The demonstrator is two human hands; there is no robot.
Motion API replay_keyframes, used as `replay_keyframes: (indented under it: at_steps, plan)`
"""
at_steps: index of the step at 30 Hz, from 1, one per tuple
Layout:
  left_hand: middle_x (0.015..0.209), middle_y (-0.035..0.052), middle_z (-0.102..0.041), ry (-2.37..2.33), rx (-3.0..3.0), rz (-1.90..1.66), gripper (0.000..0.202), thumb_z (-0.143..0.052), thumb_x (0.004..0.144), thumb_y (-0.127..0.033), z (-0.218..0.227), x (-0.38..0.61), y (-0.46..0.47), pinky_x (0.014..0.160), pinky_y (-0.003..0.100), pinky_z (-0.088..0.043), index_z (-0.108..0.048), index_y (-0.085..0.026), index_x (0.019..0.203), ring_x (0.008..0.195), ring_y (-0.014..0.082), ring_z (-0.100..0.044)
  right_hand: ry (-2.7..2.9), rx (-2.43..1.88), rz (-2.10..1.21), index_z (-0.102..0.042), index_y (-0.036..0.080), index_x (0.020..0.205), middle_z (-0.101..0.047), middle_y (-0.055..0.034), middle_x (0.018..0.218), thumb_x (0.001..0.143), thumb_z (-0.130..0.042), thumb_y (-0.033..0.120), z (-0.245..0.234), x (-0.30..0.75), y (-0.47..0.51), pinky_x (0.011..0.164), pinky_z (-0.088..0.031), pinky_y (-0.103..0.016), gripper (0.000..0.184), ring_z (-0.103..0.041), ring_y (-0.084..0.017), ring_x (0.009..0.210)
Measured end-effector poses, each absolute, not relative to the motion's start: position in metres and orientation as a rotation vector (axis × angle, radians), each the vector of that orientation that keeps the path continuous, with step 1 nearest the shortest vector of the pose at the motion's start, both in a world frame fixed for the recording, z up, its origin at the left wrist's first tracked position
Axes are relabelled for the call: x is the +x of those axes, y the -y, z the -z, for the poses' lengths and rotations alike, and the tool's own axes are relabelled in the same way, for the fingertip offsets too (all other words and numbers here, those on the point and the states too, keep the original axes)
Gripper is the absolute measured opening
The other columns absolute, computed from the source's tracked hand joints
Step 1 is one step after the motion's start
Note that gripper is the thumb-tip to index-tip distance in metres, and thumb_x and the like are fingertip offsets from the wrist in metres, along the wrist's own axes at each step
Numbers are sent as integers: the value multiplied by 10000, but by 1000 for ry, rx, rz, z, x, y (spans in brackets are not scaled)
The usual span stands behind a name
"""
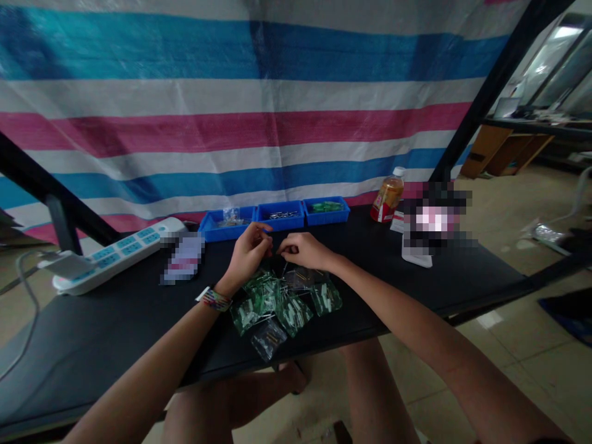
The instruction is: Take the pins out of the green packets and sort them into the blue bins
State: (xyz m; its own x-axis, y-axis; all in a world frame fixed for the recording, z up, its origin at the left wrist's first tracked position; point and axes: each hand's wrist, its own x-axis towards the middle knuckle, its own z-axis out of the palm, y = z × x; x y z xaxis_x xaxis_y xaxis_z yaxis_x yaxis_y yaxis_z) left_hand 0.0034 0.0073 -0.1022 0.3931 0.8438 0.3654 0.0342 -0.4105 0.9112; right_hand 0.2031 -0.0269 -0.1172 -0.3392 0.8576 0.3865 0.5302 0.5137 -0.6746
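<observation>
Honestly we can't tell what either grip has: the fingers of the left hand (252, 251) and right hand (306, 250) are curled in close to each other, tips too small and dim to read, so there may be something tiny pinched there or nothing. The green packets (293, 313) sit in a loose pile just on the near side of the hands, overlapping so much we can't count them, with a clear packet (269, 339) of gold-colored bits at the near edge. Past the hands are three blue bins in a row, left (226, 234), middle (289, 223) and right (327, 217); our left hand partly covers the front of the row. A white power strip (124, 253) lies off to the left, a drink bottle (387, 198) stands at the right, and two things are pixelated out, so no clue on those. It's all on a black tabletop (115, 333), with a striped tarp (277, 129) behind, a tiled floor (531, 339) below, and our forearms cut off by the frame.
</observation>
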Motion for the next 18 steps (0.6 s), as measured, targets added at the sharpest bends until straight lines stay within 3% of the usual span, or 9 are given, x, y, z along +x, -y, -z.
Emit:
replay_keyframes:
  at_steps: [5,8,10,15,18]
  plan:
    - [784,14,-661,-790,1880,-991,234,-642,896,-406,102,-1,-9,598,261,-489,-673,-183,958,645,161,-648,1722,-1101,-703,-793,154,856,-694,-8,804,834,-692,88,117,205,23,645,-436,-236,123,-579,-106,654]
    - [789,32,-681,-804,1970,-943,281,-609,926,-446,101,-2,-10,612,266,-481,-704,-182,907,676,175,-645,1511,-1041,-908,-775,162,860,-695,-1,734,839,-711,215,118,206,21,591,-467,-231,86,-604,-117,613]
    - [779,38,-690,-812,1999,-927,324,-604,937,-483,102,-3,-11,605,272,-481,-724,-182,914,668,183,-641,1374,-986,-1001,-774,164,878,-698,-3,711,825,-744,307,119,206,20,582,-504,-235,155,-627,-123,605]
    - [749,97,-731,-807,1959,-895,614,-491,986,-710,105,-1,-12,606,302,-506,-733,-175,805,647,208,-656,1212,-872,-1088,-752,172,838,-747,-24,760,716,-865,376,119,204,18,717,-628,-306,263,-724,-164,716]
    - [732,96,-732,-775,1915,-911,629,-543,948,-759,105,1,-11,618,306,-520,-725,-181,777,647,209,-660,1195,-856,-1108,-736,175,820,-753,-22,772,689,-893,370,119,203,19,764,-654,-340,282,-742,-173,740]
